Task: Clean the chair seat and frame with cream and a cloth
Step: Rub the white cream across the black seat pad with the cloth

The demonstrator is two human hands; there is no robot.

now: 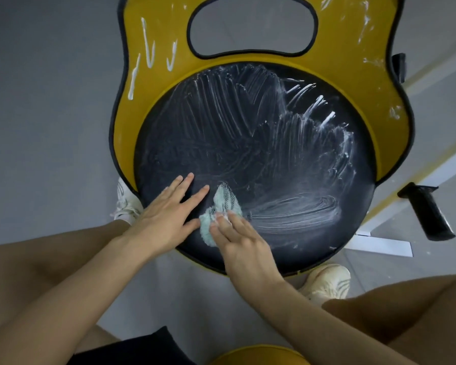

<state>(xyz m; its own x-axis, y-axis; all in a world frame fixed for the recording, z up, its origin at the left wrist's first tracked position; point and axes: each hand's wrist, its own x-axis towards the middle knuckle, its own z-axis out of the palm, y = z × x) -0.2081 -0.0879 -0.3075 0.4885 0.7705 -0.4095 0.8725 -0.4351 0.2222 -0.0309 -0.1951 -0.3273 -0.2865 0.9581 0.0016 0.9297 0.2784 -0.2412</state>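
Yellow chair frame (390, 101) carries unworked cream lines (149, 46) on its left side and thinner smears on the right, while the round dark seat (221, 143) is smeared almost all over, so I read this as mid seat-wipe, frame not started. Left hand (166, 217) lies flat on the near-left seat with fingers spread, holding nothing; right hand (242, 243) presses the pale green cloth (223, 204) onto the near seat edge with near-straight fingers. Next: sweep the cloth through the heavy streaks at right and rear, then onto the frame.
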